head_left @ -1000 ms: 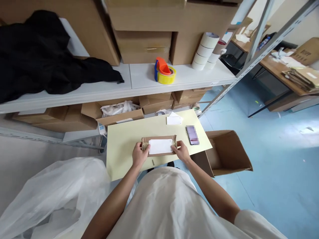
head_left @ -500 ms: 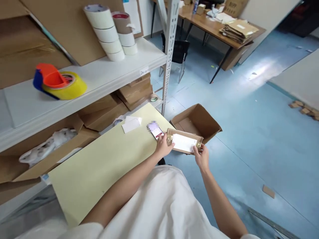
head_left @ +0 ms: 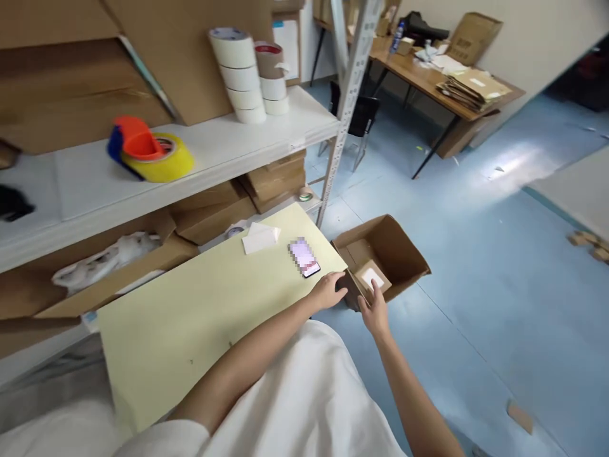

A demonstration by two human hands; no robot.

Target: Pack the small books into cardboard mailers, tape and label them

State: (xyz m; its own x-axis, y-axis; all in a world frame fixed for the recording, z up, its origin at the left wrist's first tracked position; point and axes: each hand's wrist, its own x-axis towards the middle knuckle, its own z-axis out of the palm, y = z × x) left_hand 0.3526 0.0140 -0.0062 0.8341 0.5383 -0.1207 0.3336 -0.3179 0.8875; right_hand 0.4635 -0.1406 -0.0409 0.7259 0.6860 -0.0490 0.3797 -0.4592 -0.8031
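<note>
A small cardboard parcel [head_left: 386, 283] with a white label lies tilted inside the large open carton [head_left: 404, 257] on the floor. My right hand [head_left: 375, 314] is over the carton's near edge, thumb and forefinger apart, with nothing between them. The forefinger overlaps the parcel's label in the view, but seems to be above it. By the corner of the pale yellow table [head_left: 209, 298], my left hand [head_left: 327, 291] is bare with its fingers spread. A smartphone [head_left: 304, 257], its screen lit and partly blurred, lies on the table just beyond that hand.
White paper slips [head_left: 261, 238] rest on the table. Behind it, a metal shelf [head_left: 228, 146] holds stacked tape rolls [head_left: 238, 76] and a red-and-blue tape dispenser [head_left: 147, 149]. Cardboard boxes fill the level below. A wooden desk [head_left: 428, 79] stands farther back; a cardboard piece [head_left: 519, 416] lies on the floor.
The parcel has left both hands and is now down in the carton. My hands have moved apart from it, and the view has shifted slightly left.
</note>
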